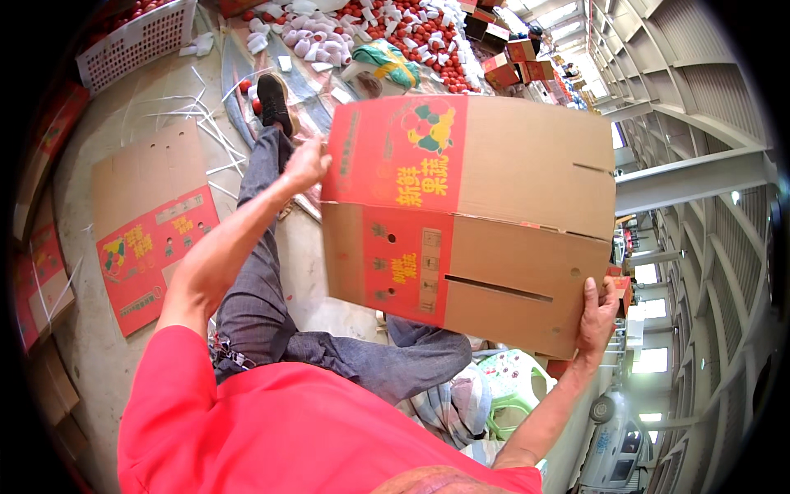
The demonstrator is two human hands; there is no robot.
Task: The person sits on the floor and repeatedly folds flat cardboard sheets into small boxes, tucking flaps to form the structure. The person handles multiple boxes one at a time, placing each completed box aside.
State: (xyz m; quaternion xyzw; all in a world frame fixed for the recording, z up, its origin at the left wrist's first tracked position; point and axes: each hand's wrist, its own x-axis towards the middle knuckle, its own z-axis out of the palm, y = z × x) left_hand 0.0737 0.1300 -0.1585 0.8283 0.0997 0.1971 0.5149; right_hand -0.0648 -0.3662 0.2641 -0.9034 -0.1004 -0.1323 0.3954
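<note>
A large brown cardboard box [527,177] with red printed panels and fruit pictures is held up in front of me, tilted. Its sides show a long slot and small round holes. My left hand [306,167] grips its left edge near the upper corner, fingers closed on the board. At the lower right corner, my right hand [596,317] holds the box with the thumb on the face and the other fingers partly hidden behind it. Whether the box is folded flat or partly opened out, I cannot tell for sure.
Another flat carton [152,222] lies on the floor at left, near loose white straps [216,132]. Red fruit [424,41] and white foam nets [317,37] cover a sheet at the back. A white plastic crate [136,49] stands far left; a green stool [514,383] is by my right.
</note>
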